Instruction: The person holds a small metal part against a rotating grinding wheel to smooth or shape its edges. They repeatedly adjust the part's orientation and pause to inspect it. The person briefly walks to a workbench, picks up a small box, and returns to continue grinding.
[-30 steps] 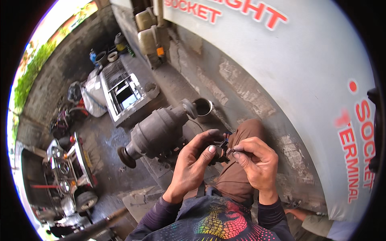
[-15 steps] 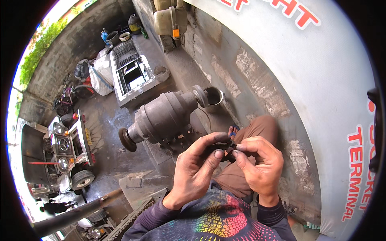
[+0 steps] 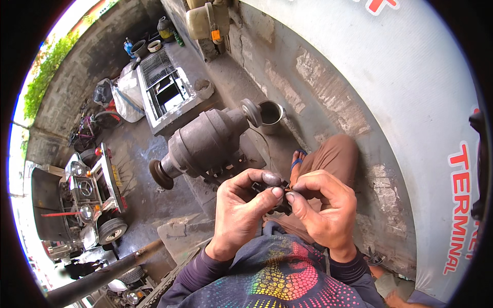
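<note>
In front of my chest, my left hand (image 3: 237, 211) is closed on a small dark part (image 3: 281, 206), pinched between blackened thumb and fingers. My right hand (image 3: 327, 211) meets it from the other side, thumb and forefinger pressed together at the part's end. Both sets of fingertips nearly touch, and they hide most of the part, so its kind cannot be made out. Just beyond my hands stands a grey bench grinder (image 3: 205, 139) with a round wheel at each end, touched by neither hand.
A metal pot (image 3: 282, 112) stands behind the grinder's far wheel, beside a stained wall (image 3: 328, 97). A white-framed grate (image 3: 181, 106) lies further off. At left are a parked vehicle (image 3: 84, 191) and a rusty pipe (image 3: 110, 264). A large printed banner (image 3: 411, 77) hangs at right.
Both hands have shifted slightly left, with the right fingers now curled closer around the part's end. The view has tilted a little, showing more of the sandalled foot.
</note>
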Tool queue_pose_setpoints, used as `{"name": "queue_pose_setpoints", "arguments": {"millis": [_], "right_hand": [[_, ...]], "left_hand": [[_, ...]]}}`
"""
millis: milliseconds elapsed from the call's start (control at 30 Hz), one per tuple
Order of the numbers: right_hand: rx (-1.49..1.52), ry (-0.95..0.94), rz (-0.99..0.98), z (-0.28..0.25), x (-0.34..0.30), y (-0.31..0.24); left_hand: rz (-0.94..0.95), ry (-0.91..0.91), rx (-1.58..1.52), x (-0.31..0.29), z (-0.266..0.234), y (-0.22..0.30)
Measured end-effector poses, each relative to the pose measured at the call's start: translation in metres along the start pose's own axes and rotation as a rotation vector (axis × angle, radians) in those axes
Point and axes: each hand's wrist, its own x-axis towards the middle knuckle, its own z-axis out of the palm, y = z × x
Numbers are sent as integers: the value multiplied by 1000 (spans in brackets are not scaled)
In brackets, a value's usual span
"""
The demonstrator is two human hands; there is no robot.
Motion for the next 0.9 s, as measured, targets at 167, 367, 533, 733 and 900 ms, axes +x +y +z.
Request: {"name": "queue_pose_setpoints", "arguments": {"millis": [167, 367, 533, 733, 900], "right_hand": [[11, 7, -55, 4, -5, -5], [-39, 35, -75, 5, -9, -8], [-76, 20, -85, 7, -10, -2], [157, -90, 2, 39, -18, 15], [9, -360, -21, 69, -34, 42]], "left_hand": [[-66, -81, -142, -3, -1, 3], [12, -73, 16, -11, 5, 9], [108, -32, 158, -16, 7, 8], [345, 46, 529, -37, -26, 12], [304, 207, 340, -83, -58, -2]]}}
